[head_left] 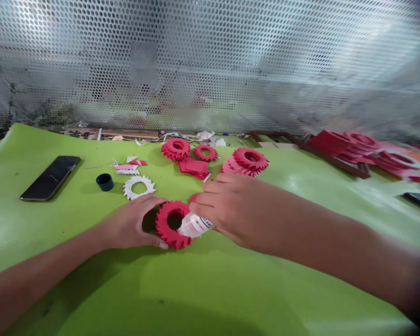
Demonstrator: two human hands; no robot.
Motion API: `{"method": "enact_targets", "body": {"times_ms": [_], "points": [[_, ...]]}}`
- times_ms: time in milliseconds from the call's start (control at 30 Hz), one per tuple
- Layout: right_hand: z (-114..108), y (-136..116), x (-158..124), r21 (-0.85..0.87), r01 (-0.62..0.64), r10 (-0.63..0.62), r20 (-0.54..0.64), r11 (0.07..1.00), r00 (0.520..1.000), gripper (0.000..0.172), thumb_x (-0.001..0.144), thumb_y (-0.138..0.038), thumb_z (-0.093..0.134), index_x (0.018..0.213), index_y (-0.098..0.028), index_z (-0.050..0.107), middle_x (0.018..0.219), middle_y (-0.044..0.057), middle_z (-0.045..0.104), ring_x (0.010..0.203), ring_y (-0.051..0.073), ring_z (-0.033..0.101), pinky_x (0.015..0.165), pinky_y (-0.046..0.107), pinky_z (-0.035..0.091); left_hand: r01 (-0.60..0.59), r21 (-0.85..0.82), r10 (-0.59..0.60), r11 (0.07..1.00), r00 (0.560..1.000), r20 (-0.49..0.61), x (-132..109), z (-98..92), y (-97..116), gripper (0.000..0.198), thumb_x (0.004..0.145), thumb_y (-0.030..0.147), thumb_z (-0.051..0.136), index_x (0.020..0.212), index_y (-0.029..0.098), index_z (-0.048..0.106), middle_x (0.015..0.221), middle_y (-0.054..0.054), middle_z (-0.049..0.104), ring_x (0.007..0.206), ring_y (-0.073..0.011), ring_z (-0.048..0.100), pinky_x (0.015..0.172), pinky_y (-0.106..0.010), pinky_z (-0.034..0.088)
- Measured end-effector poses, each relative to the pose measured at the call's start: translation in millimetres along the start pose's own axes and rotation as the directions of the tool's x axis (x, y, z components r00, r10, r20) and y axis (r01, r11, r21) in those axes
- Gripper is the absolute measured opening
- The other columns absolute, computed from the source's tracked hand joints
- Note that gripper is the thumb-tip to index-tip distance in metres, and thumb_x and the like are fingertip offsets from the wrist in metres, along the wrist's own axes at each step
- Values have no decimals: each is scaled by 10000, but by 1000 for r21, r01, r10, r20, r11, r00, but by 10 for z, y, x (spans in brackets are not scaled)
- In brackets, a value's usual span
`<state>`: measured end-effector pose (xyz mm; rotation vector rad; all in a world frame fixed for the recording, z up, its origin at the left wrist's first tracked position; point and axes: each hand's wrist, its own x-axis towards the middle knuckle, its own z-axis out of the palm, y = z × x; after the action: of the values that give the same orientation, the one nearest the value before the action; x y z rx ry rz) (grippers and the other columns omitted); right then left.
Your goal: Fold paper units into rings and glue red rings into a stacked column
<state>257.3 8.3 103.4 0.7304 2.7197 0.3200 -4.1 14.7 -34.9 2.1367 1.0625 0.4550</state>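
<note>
My left hand (131, 226) curves around the left side of a thick red paper ring (164, 228) with a jagged, toothed edge, thumb at its lower side and fingers at its top. My right hand (227, 205) grips a white glue bottle (199, 226) with a printed label. The bottle is tilted, its lower left end over the ring's right side and hole; whether it touches the paper cannot be made out. A bit of red paper shows behind my right fingers. Just beyond my left hand lies a white toothed paper ring (128, 188).
Farther back are red toothed rings (167, 150), folded red pieces (192, 167) and a pink-and-red stack (261, 163). To the left lie a dark cap (105, 183), paper scraps (128, 168) and a phone (51, 179). More red pieces (336, 144) sit by a brown frame (353, 169). Perforated metal (210, 65) stands behind.
</note>
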Motion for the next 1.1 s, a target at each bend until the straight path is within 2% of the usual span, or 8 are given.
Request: {"method": "enact_targets", "body": {"times_ms": [100, 267, 400, 533, 700, 967, 1100], "points": [[-16, -3, 32, 26, 29, -30, 37, 999, 999, 283, 875, -34, 593, 1038, -228, 718, 1037, 34, 758, 902, 252, 641, 828, 451, 484, -3, -8, 3, 1000, 1000, -8, -2, -7, 14, 840, 706, 676, 856, 1384, 272, 568, 1296, -95, 648, 1171, -346, 626, 981, -484, 528], [-21, -5, 74, 24, 51, -51, 14, 998, 999, 257, 878, -31, 588, 980, -234, 708, 996, 26, 752, 872, 243, 621, 819, 445, 479, -14, -18, 14, 1000, 1000, -23, 7, -11, 31, 839, 680, 644, 885, 1364, 266, 581, 1296, -94, 648, 1178, -347, 620, 993, -497, 525], [-36, -8, 104, -2, 66, -66, 17, 998, 998, 274, 887, -31, 585, 1016, -230, 722, 1045, 47, 760, 908, 257, 635, 825, 444, 472, -23, -11, 23, 1000, 999, -24, 21, -13, 45, 839, 677, 625, 894, 1364, 258, 583, 1294, -99, 651, 1170, -357, 627, 986, -501, 533], [-15, -6, 129, -10, 100, -100, -46, 995, 994, 237, 886, -45, 620, 995, -226, 729, 1014, 38, 762, 892, 249, 644, 822, 431, 473, -47, 1, 47, 999, 999, -26, 20, -23, 64, 832, 685, 601, 896, 1370, 251, 577, 1302, -107, 650, 1180, -360, 626, 1009, -509, 526], [17, 2, 166, -21, 120, -122, -106, 993, 987, 231, 841, -27, 667, 952, -221, 727, 955, 3, 753, 852, 231, 638, 800, 414, 479, -23, 13, 23, 1000, 1000, -19, 9, -29, 68, 846, 688, 597, 894, 1386, 241, 574, 1306, -104, 647, 1181, -352, 625, 1007, -499, 530], [-20, 20, 222, -25, 121, -122, -55, 992, 991, 234, 877, -33, 637, 999, -210, 729, 1021, -1, 748, 897, 226, 643, 819, 425, 483, -18, 14, 19, 1000, 1000, -16, 15, -26, 74, 884, 668, 628, 898, 1388, 234, 571, 1342, -111, 642, 1226, -361, 606, 1052, -524, 506], [-28, 34, 265, -8, 117, -117, -35, 993, 993, 255, 878, -5, 598, 977, -207, 718, 995, 2, 733, 891, 221, 629, 816, 419, 465, -24, 17, 24, 1000, 999, -22, 16, -21, 61, 897, 668, 639, 894, 1392, 222, 569, 1350, -125, 644, 1234, -369, 609, 1061, -543, 505]]}}
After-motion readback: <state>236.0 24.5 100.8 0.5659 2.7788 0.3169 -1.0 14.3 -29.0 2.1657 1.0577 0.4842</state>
